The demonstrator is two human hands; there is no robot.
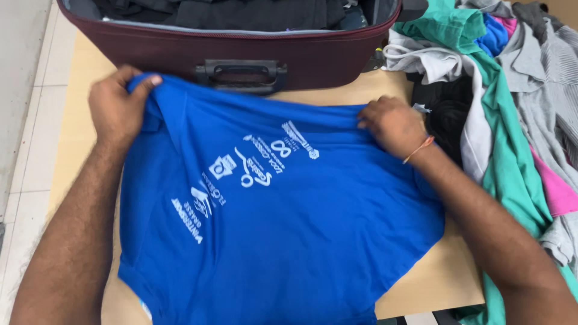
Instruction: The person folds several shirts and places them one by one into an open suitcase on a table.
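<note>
A bright blue T-shirt [289, 229] with white print lies spread flat on a pale wooden table [433, 277]. My left hand [117, 108] pinches the shirt's far left corner, fingers closed on the fabric. My right hand [391, 125], with an orange thread at the wrist, grips the shirt's far right edge. Both hands sit just in front of an open maroon suitcase [180, 51].
The suitcase at the table's far edge holds dark folded clothes and has a black handle [241, 73] facing me. A heap of mixed clothes [512, 102], green, grey, pink, black and white, fills the right side. Tiled floor [24, 120] lies to the left.
</note>
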